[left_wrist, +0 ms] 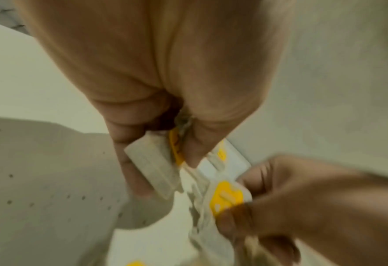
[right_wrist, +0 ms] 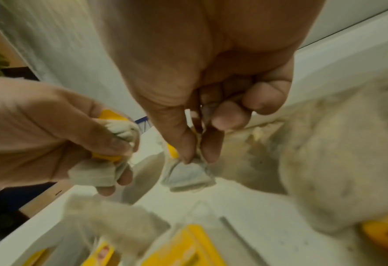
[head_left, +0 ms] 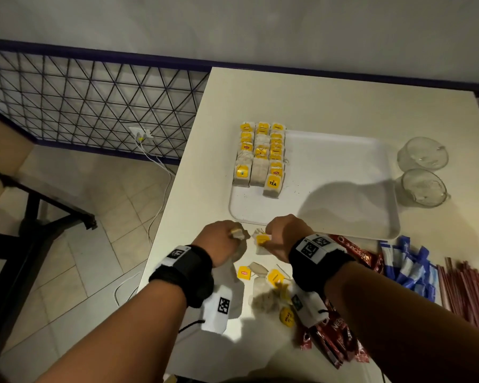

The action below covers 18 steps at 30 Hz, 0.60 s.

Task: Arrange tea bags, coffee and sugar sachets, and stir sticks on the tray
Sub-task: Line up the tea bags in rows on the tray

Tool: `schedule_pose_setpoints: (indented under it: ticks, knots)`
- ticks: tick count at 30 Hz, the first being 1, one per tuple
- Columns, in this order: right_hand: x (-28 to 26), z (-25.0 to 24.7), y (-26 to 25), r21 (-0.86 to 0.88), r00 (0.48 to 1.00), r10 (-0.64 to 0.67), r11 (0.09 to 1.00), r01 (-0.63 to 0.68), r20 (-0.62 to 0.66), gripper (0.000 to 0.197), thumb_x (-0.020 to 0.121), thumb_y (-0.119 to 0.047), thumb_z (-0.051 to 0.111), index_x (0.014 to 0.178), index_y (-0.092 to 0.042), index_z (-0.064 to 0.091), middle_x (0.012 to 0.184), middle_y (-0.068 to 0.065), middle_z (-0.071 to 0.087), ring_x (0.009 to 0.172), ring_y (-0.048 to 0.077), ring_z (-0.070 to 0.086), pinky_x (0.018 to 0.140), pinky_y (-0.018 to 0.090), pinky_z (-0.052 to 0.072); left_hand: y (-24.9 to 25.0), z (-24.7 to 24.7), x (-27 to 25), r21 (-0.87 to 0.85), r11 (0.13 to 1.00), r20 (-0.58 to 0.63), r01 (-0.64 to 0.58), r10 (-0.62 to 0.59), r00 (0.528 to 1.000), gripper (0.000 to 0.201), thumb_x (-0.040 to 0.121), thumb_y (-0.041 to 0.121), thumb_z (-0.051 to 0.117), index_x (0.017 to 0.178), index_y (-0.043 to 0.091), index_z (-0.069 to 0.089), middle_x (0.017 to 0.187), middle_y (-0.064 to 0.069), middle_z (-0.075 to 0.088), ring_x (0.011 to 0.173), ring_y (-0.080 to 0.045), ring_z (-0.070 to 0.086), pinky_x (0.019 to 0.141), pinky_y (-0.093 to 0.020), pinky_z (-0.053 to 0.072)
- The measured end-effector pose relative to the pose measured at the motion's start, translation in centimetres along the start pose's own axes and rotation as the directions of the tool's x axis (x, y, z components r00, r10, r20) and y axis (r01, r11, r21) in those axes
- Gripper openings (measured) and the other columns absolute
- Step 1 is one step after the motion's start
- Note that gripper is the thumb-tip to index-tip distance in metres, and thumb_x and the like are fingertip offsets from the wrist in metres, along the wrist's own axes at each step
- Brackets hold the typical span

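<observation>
A white tray [head_left: 329, 217] lies on the table with three rows of yellow-tagged tea bags [head_left: 260, 156] along its left side. Just in front of the tray, my left hand [head_left: 221, 240] grips a tea bag [left_wrist: 154, 165] with a yellow tag between thumb and fingers. My right hand [head_left: 281, 237] pinches another tea bag [right_wrist: 186, 175] by its top, its yellow tag [head_left: 262, 240] showing. The two hands are close together above the table. Loose tea bags [head_left: 263, 277] lie between my wrists.
Red coffee sachets [head_left: 354, 252], blue sugar sachets [head_left: 409, 266] and red stir sticks [head_left: 470, 291] lie at the right front. Two glass cups [head_left: 423, 172] stand right of the tray. The table's left edge [head_left: 177, 194] drops to a tiled floor.
</observation>
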State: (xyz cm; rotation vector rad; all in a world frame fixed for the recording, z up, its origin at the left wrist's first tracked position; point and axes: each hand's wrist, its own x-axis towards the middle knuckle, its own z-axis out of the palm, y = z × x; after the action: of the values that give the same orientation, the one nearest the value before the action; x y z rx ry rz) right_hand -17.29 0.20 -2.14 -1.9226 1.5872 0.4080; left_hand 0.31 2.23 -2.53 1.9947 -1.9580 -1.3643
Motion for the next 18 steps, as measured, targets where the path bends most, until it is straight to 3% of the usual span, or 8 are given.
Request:
schedule_pose_setpoints:
  ticks: [2,3,5,7,10,12,14,18]
  knots:
    - [-0.3,-0.8,0.7,0.038,0.999,-0.038,0.999,0.038,0.001,0.028,0.086,-0.042,0.061,0.094,-0.016,0.066,0.106,0.006,0.065,0.1,0.026,0.058,0.077,0.028,0.04,-0.5,-0.9,-0.1,-0.308,0.95,-0.039,0.056,-0.072,0.997,0.008,0.076,0.016,0.065,0.077,0.01,0.059,0.082,-0.011,0.065,0.08,-0.031,0.061,0.072,-0.033,0.048]
    - [-0.6,-1.4,0.9,0.075,0.999,-0.051,0.996,0.052,-0.012,0.032,0.086,-0.042,0.062,0.1,-0.014,0.067,0.109,0.004,0.064,0.103,0.025,0.057,0.079,0.027,0.038,-0.5,-1.2,-0.4,-0.474,0.879,-0.071,0.047,-0.091,0.993,0.004,0.078,0.01,0.064,0.081,0.008,0.063,0.083,-0.014,0.068,0.075,-0.031,0.064,0.071,-0.035,0.053]
    - [-1.1,-2.9,1.2,0.139,0.994,-0.093,0.985,0.1,-0.059,0.03,0.085,-0.039,0.064,0.099,-0.013,0.07,0.101,0.004,0.066,0.097,0.022,0.058,0.077,0.026,0.038,0.1,-1.8,-0.6,-0.742,0.67,-0.094,0.013,-0.124,0.988,0.022,0.085,-0.013,0.049,0.088,0.004,0.062,0.087,-0.012,0.069,0.059,-0.023,0.066,0.053,-0.026,0.051]
    - [-1.8,-4.7,1.1,0.187,0.983,-0.154,0.968,0.17,-0.097,0.029,0.083,-0.038,0.069,0.094,-0.012,0.072,0.086,0.001,0.063,0.085,0.018,0.056,0.071,0.025,0.037,1.3,-2.2,-0.5,-0.892,0.452,-0.047,0.016,-0.128,0.991,0.033,0.086,-0.02,0.038,0.096,0.004,0.059,0.093,-0.009,0.067,0.056,-0.021,0.065,0.047,-0.023,0.049]
    - [-2.7,-7.1,0.1,0.281,0.968,-0.227,0.927,0.249,-0.107,0.025,0.08,-0.033,0.073,0.093,-0.012,0.074,0.078,0.0,0.062,0.074,0.012,0.053,0.063,0.02,0.038,3.4,-1.9,0.1,-0.96,0.256,0.102,0.112,-0.05,0.994,0.019,0.099,0.017,0.044,0.093,0.012,0.062,0.096,-0.012,0.065,0.073,-0.027,0.063,0.063,-0.037,0.055]
    - [-2.8,-7.9,-0.6,0.252,0.965,-0.236,0.933,0.257,-0.11,0.022,0.08,-0.033,0.072,0.091,-0.014,0.073,0.073,-0.002,0.061,0.068,0.01,0.053,0.059,0.018,0.037,4.5,-1.4,0.4,-0.959,0.208,0.195,0.191,-0.002,0.981,0.035,0.099,0.041,0.041,0.094,0.014,0.064,0.091,-0.011,0.069,0.075,-0.027,0.066,0.065,-0.043,0.058]
    - [-2.7,-8.0,-1.0,0.156,0.95,-0.226,0.953,0.262,-0.217,0.023,0.079,-0.035,0.071,0.093,-0.018,0.068,0.076,-0.005,0.059,0.072,0.012,0.053,0.063,0.023,0.04,5.4,-1.0,0.5,-0.971,0.129,0.211,0.203,0.054,0.976,0.035,0.097,0.043,0.043,0.103,0.014,0.063,0.091,-0.009,0.071,0.072,-0.024,0.069,0.06,-0.04,0.06]
    - [-2.6,-7.1,-0.6,0.165,0.861,-0.255,0.919,0.357,-0.441,0.036,0.073,-0.027,0.074,0.107,-0.023,0.062,0.094,-0.005,0.055,0.088,0.017,0.056,0.077,0.034,0.048,5.8,-0.8,1.0,-0.981,0.012,0.191,0.191,-0.001,0.982,0.035,0.097,0.044,0.043,0.103,0.015,0.062,0.097,-0.011,0.068,0.071,-0.022,0.068,0.057,-0.035,0.059]
